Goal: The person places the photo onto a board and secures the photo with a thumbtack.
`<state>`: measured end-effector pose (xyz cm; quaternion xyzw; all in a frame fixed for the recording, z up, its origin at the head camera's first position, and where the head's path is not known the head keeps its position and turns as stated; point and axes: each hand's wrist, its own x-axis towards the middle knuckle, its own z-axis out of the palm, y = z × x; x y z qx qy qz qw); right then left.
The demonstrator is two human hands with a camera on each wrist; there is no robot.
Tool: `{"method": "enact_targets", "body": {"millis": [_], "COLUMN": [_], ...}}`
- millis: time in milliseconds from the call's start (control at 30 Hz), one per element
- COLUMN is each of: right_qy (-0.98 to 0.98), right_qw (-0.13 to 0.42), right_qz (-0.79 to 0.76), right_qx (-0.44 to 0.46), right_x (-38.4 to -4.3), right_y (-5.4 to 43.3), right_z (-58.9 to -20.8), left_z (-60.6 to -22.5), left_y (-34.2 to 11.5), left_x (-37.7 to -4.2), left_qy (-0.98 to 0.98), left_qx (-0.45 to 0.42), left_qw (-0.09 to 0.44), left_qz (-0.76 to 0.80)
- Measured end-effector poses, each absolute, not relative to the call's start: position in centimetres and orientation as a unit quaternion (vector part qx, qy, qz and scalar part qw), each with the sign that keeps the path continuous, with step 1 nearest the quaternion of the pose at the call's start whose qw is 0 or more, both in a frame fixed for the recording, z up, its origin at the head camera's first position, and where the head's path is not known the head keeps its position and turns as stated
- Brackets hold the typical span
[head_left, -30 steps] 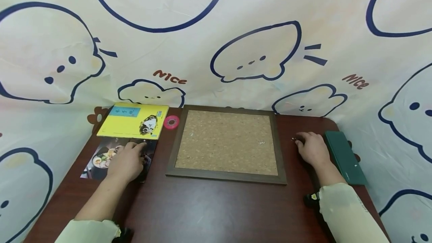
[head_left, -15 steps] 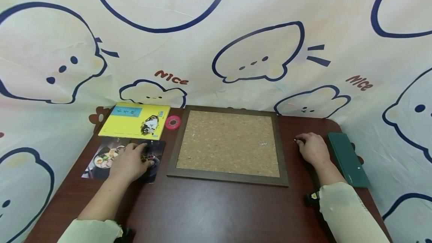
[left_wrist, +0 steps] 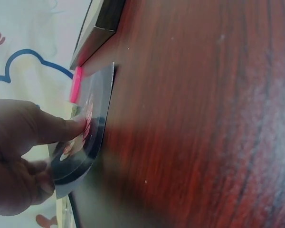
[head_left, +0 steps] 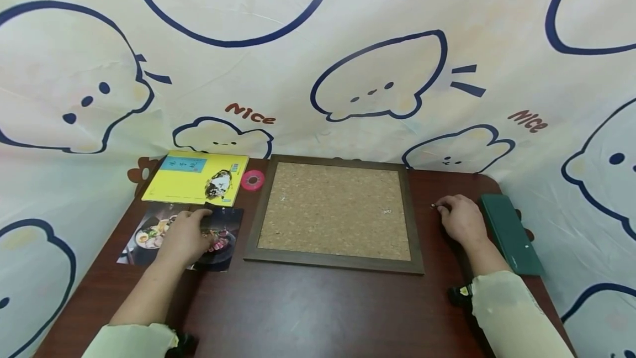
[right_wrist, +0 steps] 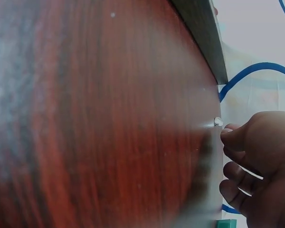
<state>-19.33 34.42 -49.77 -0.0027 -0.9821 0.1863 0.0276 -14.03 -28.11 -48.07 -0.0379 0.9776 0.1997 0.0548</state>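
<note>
Item 1: corkboard [head_left: 338, 211]. Rect., brownish frame, tan cork w/ a few small shiny specks; lies flat on worktop [head_left: 308, 314], dk red-brown, wood grain.

Item 2: dk photo [head_left: 222, 247]. Food print, pink slices on dk plate; L of corkboard, apart from its frame. Card bowed in L wrist view.

Item 3: L hand [head_left: 183, 242]. L of corkboard, over dk photo. Fingers bent in, pinching dk photo; one digit across printed face, gap only card-thin.

Item 4: bowl photo [head_left: 151, 233]. Food print incl. egg halves; farther L of corkboard than dk photo. Overlap betw. the two hidden by L hand.

Item 5: yellow book [head_left: 196, 178]. Blue title label, blk/wht pic; L of corkboard's far half, just beyond both photos.

Item 6: pink ring [head_left: 252, 172]. Round, grey centre; betw. yellow book and corkboard, just beside latter's L edge.

Item 7: R hand [head_left: 462, 220]. R of corkboard, low over worktop. Fingers curled, thumb & index close tog.; pale bit [right_wrist: 218, 122] at their tips, v. small, whitish. Pinched or merely touched: can't tell.

Item 8: green box [head_left: 512, 233]. Long, flat; R of corkboard, beyond R hand, nr worktop edge.

Item 9: backdrop [head_left: 278, 82]. Cloth, behind corkboard; navy cartoon outlines, "Nice" lettering in reddish brn.

Item 10: sleeves [head_left: 517, 314], pr., pale green; nearer viewer than corkboard, one each side.
</note>
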Motion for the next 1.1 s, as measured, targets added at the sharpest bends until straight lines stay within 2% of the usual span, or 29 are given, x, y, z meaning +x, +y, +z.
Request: {"method": "enact_targets", "body": {"millis": [267,533,833,1100], "right_qy": [-0.976,-0.972,-0.966,-0.963], "right_qw": [0.048,0.07,0.097,0.111], "right_qz": [0.212,0.225,0.239,0.245], "right_qx": [0.001,0.017,0.021,0.032], "right_x": [-18.5,-17.9,-18.0,-18.2], "right_y": [34.4,33.6,31.3,29.7], "right_z": [-49.6,-49.2,-48.5,-48.8], "left_z": [-47.9,-47.1,-46.2,-46.1], "left_y": [-28.8,-29.4,-29.0,-28.2], "left_x": [-14.5,-14.0,-14.1,-14.8], "left_qy": [0.968,0.947,0.913,0.904], "left_qx": [-0.031,-0.048,-0.076,-0.068], "left_qw": [0.047,0.014,0.046,0.058], "left_qz": [0.245,0.316,0.399,0.418]}}
